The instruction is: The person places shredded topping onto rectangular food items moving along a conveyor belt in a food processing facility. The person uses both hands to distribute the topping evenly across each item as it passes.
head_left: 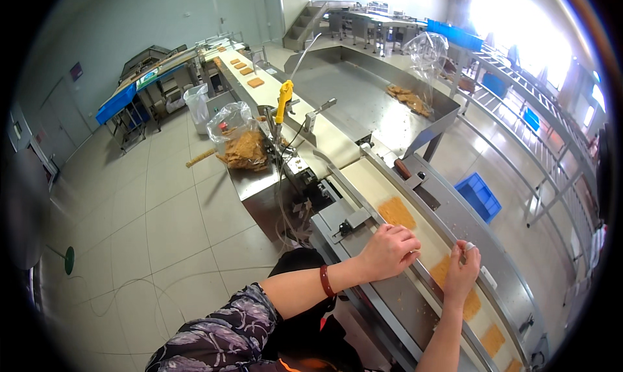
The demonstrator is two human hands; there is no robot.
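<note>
Flat, square golden-brown crackers lie spaced along the cream conveyor belt (365,180) in front of me. One cracker (397,213) sits just beyond my left hand (390,252), whose curled fingers hang over the belt's near metal rail; its fingertips are hidden. Above the belt by the far rail, my right hand (462,271) has its fingers pinched together. Something small and whitish shows at one fingertip, too small to name. Another cracker (439,271) lies partly covered to the left of that hand. Nearer me, a further cracker (493,341) rests on the belt.
A clear bag of broken crackers (243,150) stands left of the line, near a yellow-handled air gun (283,100). Beyond is a wide steel tray (350,93) with broken pieces. A blue crate (479,197) sits on the floor at right, below a roller rack (519,86).
</note>
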